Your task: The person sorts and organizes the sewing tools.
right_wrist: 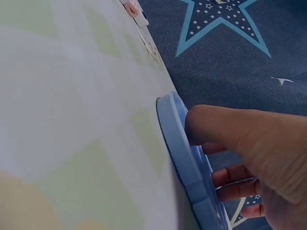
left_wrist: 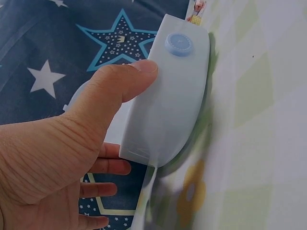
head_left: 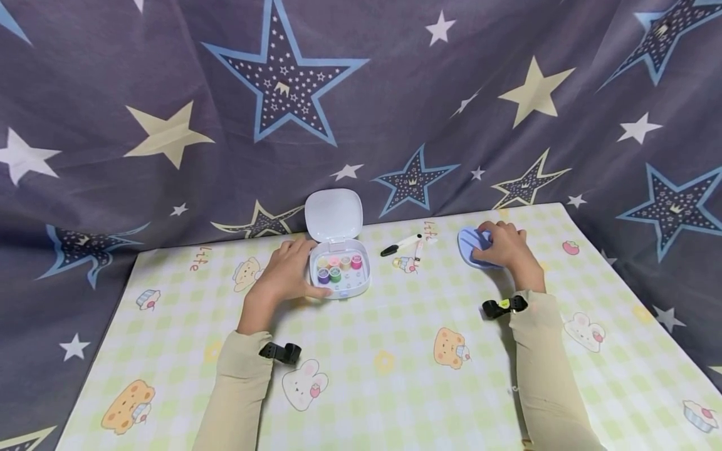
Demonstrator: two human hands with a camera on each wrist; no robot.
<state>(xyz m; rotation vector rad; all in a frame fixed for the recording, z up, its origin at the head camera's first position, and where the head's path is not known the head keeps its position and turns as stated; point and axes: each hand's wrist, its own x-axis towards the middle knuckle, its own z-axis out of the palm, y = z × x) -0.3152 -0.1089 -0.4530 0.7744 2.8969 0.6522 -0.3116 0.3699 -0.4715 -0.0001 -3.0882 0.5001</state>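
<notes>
A white sewing box (head_left: 361,289) stands with its lid (head_left: 334,215) tipped up at the back. Several coloured thread spools (head_left: 356,262) sit on pegs inside. My left hand (head_left: 289,272) holds the box by its left side. In the left wrist view, the thumb lies along the front wall (left_wrist: 175,96) near a round blue catch (left_wrist: 179,44), with the fingers spread behind. Over to the right, my right hand (head_left: 506,246) grips a blue oval tray (head_left: 467,248) with grooves. Its thumb reaches over the rim (right_wrist: 175,127); the fingertips are partly hidden.
Thread snips (head_left: 400,245) with a black end lie between the box and the tray. Under everything is a green-checked tablecloth (head_left: 383,401) printed with cartoon animals. A dark star-patterned curtain (head_left: 395,113) hangs right behind the table's back edge.
</notes>
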